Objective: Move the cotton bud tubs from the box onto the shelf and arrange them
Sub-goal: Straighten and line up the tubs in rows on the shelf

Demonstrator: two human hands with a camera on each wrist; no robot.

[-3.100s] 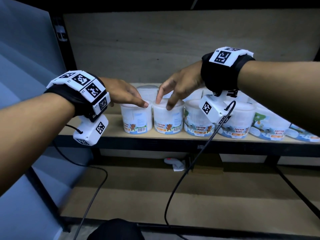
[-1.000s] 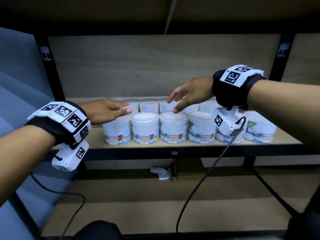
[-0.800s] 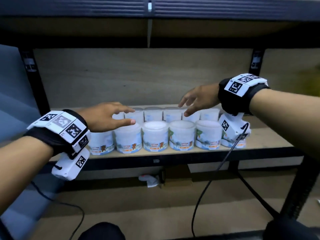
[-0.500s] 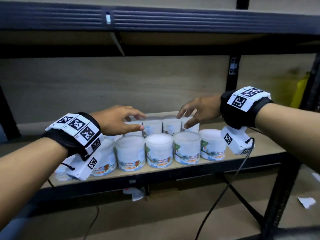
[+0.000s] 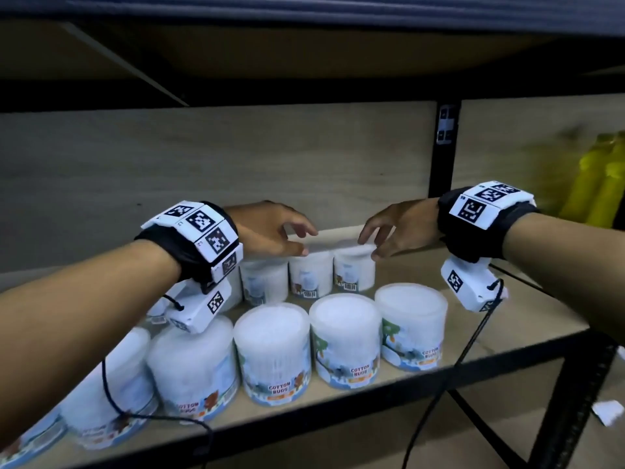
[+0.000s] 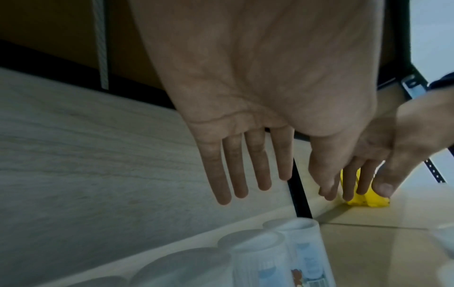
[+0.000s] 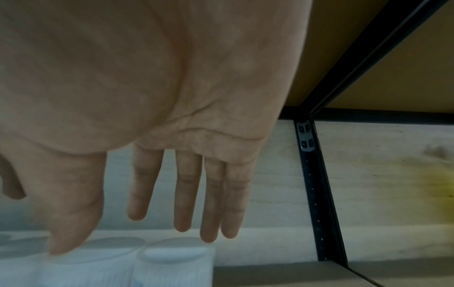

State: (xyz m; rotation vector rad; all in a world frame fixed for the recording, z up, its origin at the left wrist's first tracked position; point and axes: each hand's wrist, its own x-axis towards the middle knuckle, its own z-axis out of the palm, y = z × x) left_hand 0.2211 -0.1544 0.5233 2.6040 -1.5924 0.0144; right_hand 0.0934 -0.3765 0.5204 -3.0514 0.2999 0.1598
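Observation:
White cotton bud tubs stand in two rows on the wooden shelf. The front row runs from the right-hand tub leftward past another tub. A back-row tub stands behind them. My left hand and right hand hang close together just over the back-row lids, and both hold nothing. The left wrist view shows my left fingers straight above the tubs. In the right wrist view my right fingers are loosely spread over a lid. Whether the thumbs touch the lids I cannot tell. No box is in view.
A black upright post rises behind the right hand. Beyond it, yellow bottles stand in the neighbouring bay. The upper shelf sits low overhead. Bare board lies to the right of the tubs. Cables hang from both wrist cameras.
Both hands have lifted off the front-row lids and moved back over the rear row, coming closer together. The head view has shifted right and nearer to the shelf.

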